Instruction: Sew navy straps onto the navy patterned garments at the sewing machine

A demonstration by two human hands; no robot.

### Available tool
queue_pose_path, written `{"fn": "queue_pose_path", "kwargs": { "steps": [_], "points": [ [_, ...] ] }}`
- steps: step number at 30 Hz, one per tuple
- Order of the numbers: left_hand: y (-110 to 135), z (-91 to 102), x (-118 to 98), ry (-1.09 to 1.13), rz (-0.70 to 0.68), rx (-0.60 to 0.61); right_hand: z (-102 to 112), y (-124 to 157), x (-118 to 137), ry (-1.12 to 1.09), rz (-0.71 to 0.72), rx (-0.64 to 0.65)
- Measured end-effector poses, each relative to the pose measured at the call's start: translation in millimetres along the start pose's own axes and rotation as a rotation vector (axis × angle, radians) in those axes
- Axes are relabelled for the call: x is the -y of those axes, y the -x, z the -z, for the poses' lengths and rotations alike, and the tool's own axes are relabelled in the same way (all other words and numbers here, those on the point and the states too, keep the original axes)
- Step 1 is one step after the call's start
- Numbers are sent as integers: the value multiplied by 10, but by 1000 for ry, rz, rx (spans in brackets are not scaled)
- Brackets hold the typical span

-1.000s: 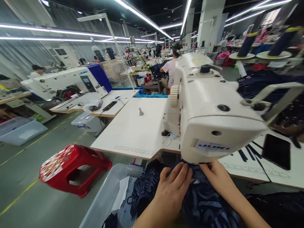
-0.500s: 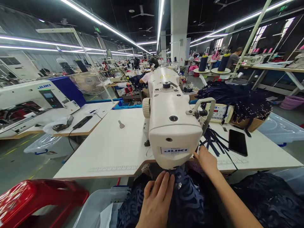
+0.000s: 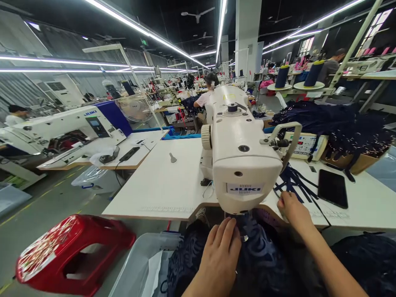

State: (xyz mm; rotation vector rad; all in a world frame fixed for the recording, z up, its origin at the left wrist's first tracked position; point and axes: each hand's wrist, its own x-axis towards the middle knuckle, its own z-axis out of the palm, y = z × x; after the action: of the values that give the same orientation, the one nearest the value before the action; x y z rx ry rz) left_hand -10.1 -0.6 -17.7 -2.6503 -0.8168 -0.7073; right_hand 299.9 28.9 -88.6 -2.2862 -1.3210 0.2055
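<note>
My left hand (image 3: 221, 253) is closed on navy lace fabric (image 3: 262, 243) just below the head of a white JUKI sewing machine (image 3: 244, 165). Its fingers lie side by side over the cloth, and the thumb is hidden. A small shiny piece shows on the fabric beside the fingertips. To the right of the machine head, my right hand (image 3: 293, 210) pinches a thin navy strap at the edge of a loose bunch of navy straps (image 3: 293, 185) on the tabletop. The needle area is hidden behind the machine head.
A black phone (image 3: 332, 188) and a control box (image 3: 305, 144) are at right, beside a cardboard box (image 3: 355, 163) heaped with navy straps. A small flat metal piece (image 3: 172, 158) lies left. Below left stand a red stool (image 3: 93, 251) and a clear bin (image 3: 139, 255). A person (image 3: 204, 99) sits ahead.
The view has turned left, so everything sits further right. My right hand has drawn back from beside the machine head to the straps and closed. The left hand stays on the fabric.
</note>
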Motion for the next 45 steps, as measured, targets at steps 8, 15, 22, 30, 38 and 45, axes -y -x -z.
{"fn": "queue_pose_path", "kwargs": {
  "steps": [8,15,22,30,38,45],
  "points": [
    [-7,228,41,103,-93,269,22,134,-238,-716,-172,-55],
    [-88,195,-43,204,70,262,167,343,189,-1234,-225,168],
    [-157,10,-81,173,22,182,426,695,952,-1245,-92,440],
    [59,37,60,370,22,39,415,673,904,-762,180,509],
    [17,96,76,364,-81,4,362,662,860,-698,218,485],
    [58,28,46,431,67,-52,320,685,826,-620,230,495]
  ]
}}
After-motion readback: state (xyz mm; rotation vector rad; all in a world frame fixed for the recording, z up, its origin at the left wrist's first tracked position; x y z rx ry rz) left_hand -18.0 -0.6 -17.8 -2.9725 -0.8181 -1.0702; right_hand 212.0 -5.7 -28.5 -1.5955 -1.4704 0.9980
